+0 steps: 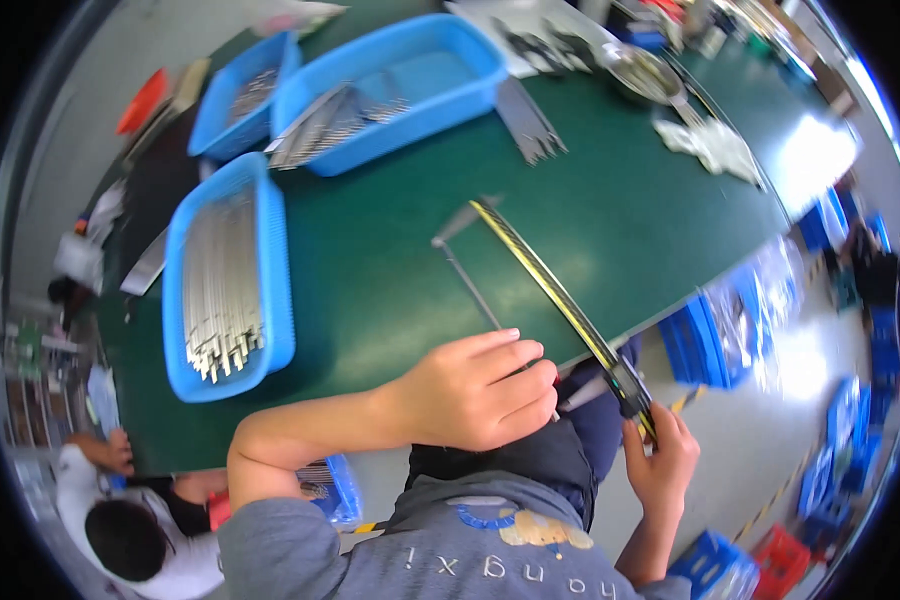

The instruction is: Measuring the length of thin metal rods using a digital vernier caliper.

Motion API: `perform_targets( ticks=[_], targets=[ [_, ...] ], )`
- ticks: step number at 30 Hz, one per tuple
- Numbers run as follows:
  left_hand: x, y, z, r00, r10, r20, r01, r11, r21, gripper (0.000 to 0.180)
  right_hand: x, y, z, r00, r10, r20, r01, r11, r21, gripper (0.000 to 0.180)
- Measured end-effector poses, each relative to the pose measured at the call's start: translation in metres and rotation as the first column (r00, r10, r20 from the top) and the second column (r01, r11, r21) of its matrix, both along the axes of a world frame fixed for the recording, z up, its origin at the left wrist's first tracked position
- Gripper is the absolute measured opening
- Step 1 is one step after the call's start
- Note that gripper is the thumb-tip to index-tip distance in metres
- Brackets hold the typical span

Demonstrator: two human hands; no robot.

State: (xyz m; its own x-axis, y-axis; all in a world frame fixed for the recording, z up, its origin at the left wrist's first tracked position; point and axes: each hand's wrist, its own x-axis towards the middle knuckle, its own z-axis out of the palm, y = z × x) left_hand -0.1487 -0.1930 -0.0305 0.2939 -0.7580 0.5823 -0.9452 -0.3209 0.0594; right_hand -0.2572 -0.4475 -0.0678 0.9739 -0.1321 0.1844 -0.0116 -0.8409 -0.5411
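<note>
My left hand [482, 392] is closed round a thin grey metal rod [470, 284], which slants away over the green table. In my right hand [662, 455] I grip the slider end of a long caliper [550, 285] with a yellow and black beam. Its slider [626, 388] sits close to my right fingers, far from the other end. At the caliper's far end a grey jaw [462, 222] reaches left to the rod's tip; whether they touch I cannot tell. A second jaw [582, 392] at the slider points toward my left hand, whose fingers hide part of the rod.
On the green table [380, 260], a blue basket [282, 300] holds many metal rods. Behind it stand a larger blue tray [470, 100] and a smaller blue bin [202, 130] with metal parts. Flat forked pieces [530, 125] lie beside them. Another person [135, 530] sits at lower left.
</note>
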Motion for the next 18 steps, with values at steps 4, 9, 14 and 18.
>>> perform_targets(
  ticks=[4,9,14,18],
  targets=[
    [0.021,0.052,0.061,0.960,0.278,0.035,-0.260,0.932,-0.254,0.019,0.000,-0.001,0.000,1.000,-0.008,-0.030,0.008,1.000,0.006,0.026],
    [0.096,0.109,0.074,0.828,0.490,0.274,-0.352,0.833,-0.427,0.018,0.002,-0.004,-0.004,1.000,0.018,0.004,-0.018,1.000,-0.007,0.028],
    [0.155,0.172,0.031,0.714,0.695,0.079,-0.617,0.679,-0.398,0.011,0.003,-0.004,-0.002,0.999,0.003,-0.050,-0.003,1.000,0.005,0.028],
    [0.171,0.194,0.002,0.565,0.778,-0.275,-0.794,0.423,-0.436,0.010,0.004,-0.004,-0.007,0.999,0.028,0.025,-0.027,0.999,-0.023,0.028]
  ],
)
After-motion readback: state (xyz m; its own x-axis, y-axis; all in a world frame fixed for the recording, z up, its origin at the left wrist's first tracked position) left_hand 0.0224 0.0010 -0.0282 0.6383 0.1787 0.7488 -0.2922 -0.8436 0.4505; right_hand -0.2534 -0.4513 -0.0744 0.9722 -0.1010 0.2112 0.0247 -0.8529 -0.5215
